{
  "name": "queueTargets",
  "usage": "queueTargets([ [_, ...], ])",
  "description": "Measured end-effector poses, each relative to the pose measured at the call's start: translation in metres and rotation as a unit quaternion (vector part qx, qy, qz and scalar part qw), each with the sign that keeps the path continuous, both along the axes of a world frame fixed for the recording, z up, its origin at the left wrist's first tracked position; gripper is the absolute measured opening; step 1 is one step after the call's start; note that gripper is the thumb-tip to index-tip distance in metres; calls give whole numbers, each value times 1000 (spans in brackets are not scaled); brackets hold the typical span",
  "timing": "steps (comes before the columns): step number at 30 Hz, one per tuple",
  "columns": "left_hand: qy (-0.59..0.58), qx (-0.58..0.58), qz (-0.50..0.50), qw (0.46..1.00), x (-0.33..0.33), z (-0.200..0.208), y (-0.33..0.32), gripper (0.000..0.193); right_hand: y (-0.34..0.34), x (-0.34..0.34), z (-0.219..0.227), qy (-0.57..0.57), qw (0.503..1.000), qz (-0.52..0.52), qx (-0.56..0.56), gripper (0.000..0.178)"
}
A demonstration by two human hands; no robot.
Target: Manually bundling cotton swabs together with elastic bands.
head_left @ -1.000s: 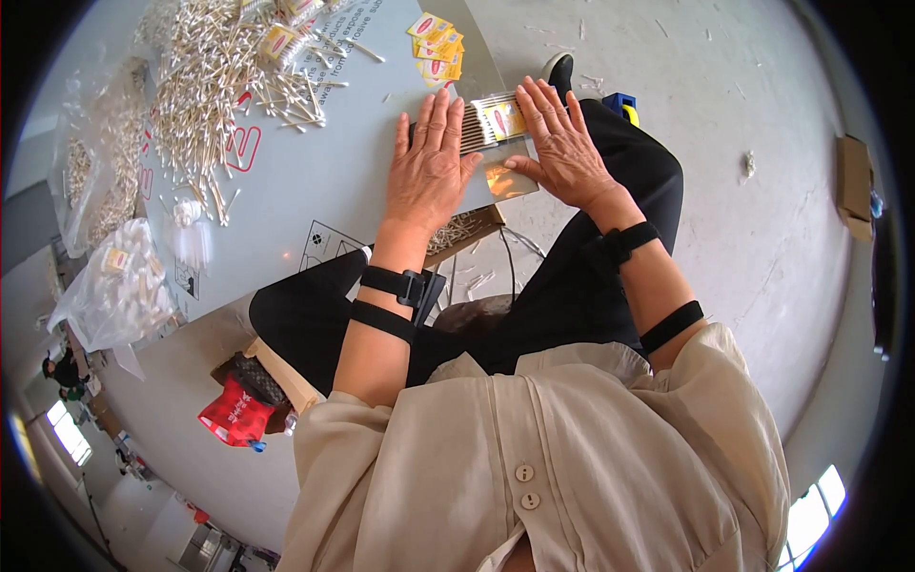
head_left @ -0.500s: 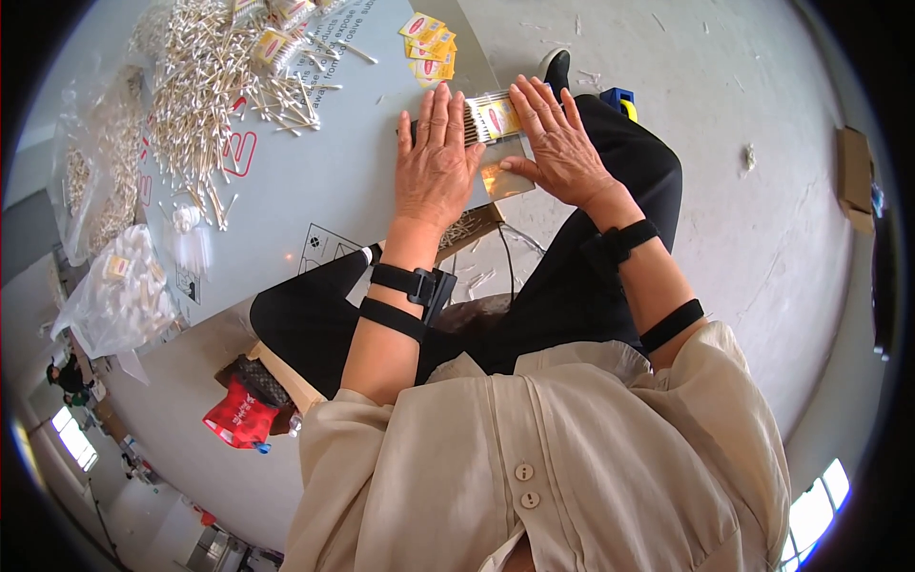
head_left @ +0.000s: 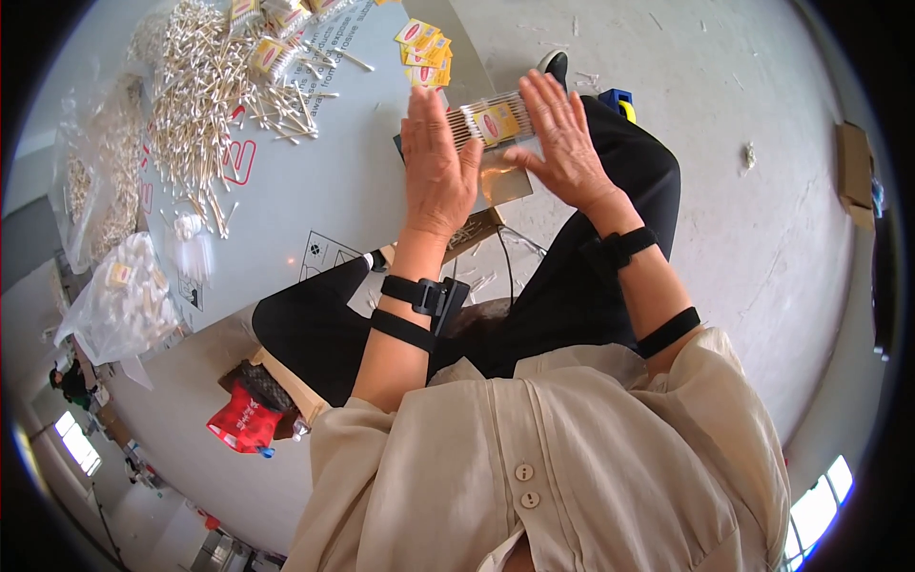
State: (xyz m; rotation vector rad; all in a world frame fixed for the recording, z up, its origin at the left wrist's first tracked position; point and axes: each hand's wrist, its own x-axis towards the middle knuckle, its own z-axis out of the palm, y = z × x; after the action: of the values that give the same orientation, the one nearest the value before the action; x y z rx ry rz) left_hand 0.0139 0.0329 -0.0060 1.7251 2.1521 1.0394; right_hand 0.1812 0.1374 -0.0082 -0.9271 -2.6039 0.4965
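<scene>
A row of cotton swabs lies side by side at the table's right edge, with a yellow-and-white card over its middle and what looks like clear film around it. My left hand is at the left end of the row, fingers stretched and upright, slightly blurred. At the opposite end my right hand is held flat with the thumb spread toward the card. Neither hand grips anything; whether the palms touch the swab ends is hidden. Beneath the row, a shiny metal-like plate shows between my wrists.
Loose cotton swabs heap up on the grey table at the left. Yellow cards lie beyond my left hand. A clear bag of packs sits at the near-left edge; a blue tape dispenser stands beyond my knee.
My hands have shifted from lying over the row to standing more upright at its two ends. More of the swabs and the card shows between them.
</scene>
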Motion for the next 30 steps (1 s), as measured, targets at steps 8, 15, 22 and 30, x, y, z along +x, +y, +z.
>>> queueTargets([
  [8, -359, 170, 105, 912, 14, -1, 16, 64, 3, -13, -26, 596, 396, -280, -641, 39],
  [15, -387, 194, 86, 898, 17, 0, 20, 62, 5, -37, -34, 565, 364, -296, -679, 24],
  [22, -380, 180, 105, 901, 22, 5, 22, 62, 3, -49, -31, 562, 432, -329, -624, 22],
  [30, -389, 192, 118, 893, 27, 3, 27, 65, -2, -52, -22, 577, 475, -323, -581, 14],
])
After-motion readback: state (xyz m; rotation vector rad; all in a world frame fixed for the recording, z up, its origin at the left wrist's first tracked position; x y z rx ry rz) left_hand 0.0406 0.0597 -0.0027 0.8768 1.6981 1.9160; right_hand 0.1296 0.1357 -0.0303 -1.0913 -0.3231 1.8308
